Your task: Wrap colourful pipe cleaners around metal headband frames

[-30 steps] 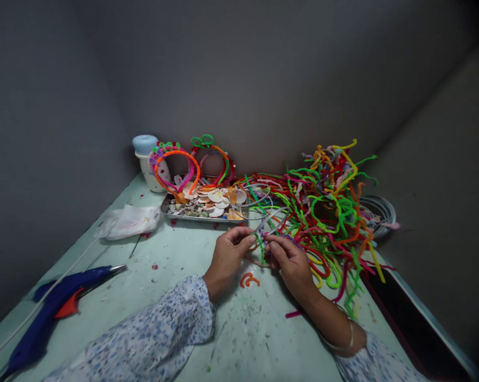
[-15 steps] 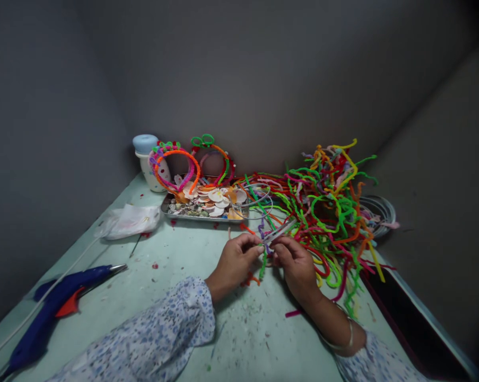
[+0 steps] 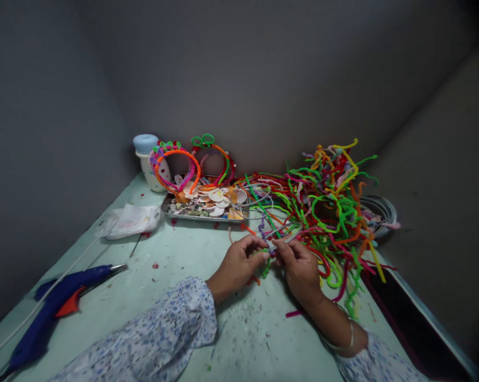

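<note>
Before me, the fingertips of both hands nearly meet. My left hand [image 3: 239, 263] is closed in a pinch on a fuzzy green pipe cleaner [image 3: 266, 269], whose tail hangs below the fingers. Opposite it, my right hand [image 3: 302, 269] pinches near the end of a thin, pale headband [image 3: 293, 234] that curves away above the knuckles. A bit of purple pipe cleaner [image 3: 271, 254] shows between the two hands; which fingers press on it is partly hidden. An orange pipe cleaner [image 3: 257, 280] lies on the table just under the left fingers.
A big tangle of colored pipe cleaners [image 3: 334, 207] spreads at the right. Behind stands a metal tray [image 3: 207, 217] of shells, with fuzzy-wrapped headbands [image 3: 197, 167] and a lidded cup [image 3: 149, 164]. At left lie a plastic bag [image 3: 131, 220] and a blue glue gun [image 3: 60, 302] with its cord.
Both hands have shifted slightly right, and their fingertips are closer together. The pale headband has turned and dropped, its curve now facing more to the right. The green pipe cleaner moved along with them.
</note>
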Action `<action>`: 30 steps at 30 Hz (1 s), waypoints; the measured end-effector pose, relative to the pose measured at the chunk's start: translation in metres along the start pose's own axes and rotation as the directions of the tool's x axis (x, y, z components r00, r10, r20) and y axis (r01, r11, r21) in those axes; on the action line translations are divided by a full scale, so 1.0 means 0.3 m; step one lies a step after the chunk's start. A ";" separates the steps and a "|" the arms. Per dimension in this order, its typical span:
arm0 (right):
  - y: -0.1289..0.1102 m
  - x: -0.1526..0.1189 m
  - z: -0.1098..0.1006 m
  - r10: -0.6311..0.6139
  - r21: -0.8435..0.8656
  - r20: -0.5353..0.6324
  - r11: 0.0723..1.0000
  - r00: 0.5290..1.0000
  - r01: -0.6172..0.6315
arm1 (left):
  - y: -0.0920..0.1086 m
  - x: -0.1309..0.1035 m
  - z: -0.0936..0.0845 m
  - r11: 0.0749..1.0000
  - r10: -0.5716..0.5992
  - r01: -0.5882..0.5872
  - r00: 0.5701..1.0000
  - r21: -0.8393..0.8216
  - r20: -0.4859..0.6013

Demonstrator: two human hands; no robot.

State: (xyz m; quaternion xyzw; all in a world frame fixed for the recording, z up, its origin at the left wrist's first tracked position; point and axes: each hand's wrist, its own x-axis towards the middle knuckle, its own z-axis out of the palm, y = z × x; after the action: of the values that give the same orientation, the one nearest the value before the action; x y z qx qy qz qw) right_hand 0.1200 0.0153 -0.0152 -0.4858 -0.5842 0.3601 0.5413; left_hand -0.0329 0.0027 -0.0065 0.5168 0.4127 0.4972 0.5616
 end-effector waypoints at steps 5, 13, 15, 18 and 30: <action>0.003 0.001 -0.002 0.009 0.013 0.011 1.000 1.000 -0.009 | 0.005 0.000 -0.005 0.999 0.014 -0.015 1.000 0.048 0.020; 0.001 0.002 -0.002 0.001 0.004 0.031 1.000 1.000 -0.001 | 0.019 -0.001 -0.005 0.998 0.002 -0.004 0.999 0.059 0.049; 0.000 0.002 -0.001 -0.002 0.004 0.033 1.000 0.999 0.002 | 0.023 -0.001 -0.004 0.998 0.002 -0.006 0.998 0.063 0.056; -0.001 0.001 0.000 -0.004 0.005 0.036 1.000 0.999 0.004 | 0.024 -0.002 -0.004 0.997 0.004 -0.009 0.998 0.074 0.062; -0.007 0.001 0.007 0.014 0.049 0.040 0.999 0.999 -0.015 | 0.002 -0.001 -0.009 0.995 -0.025 0.013 0.993 0.103 0.113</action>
State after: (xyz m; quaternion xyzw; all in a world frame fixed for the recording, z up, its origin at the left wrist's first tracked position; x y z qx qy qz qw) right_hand 0.1175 0.0152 -0.0134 -0.4694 -0.5823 0.3878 0.5387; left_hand -0.0356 0.0028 -0.0063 0.5684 0.4096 0.4398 0.5619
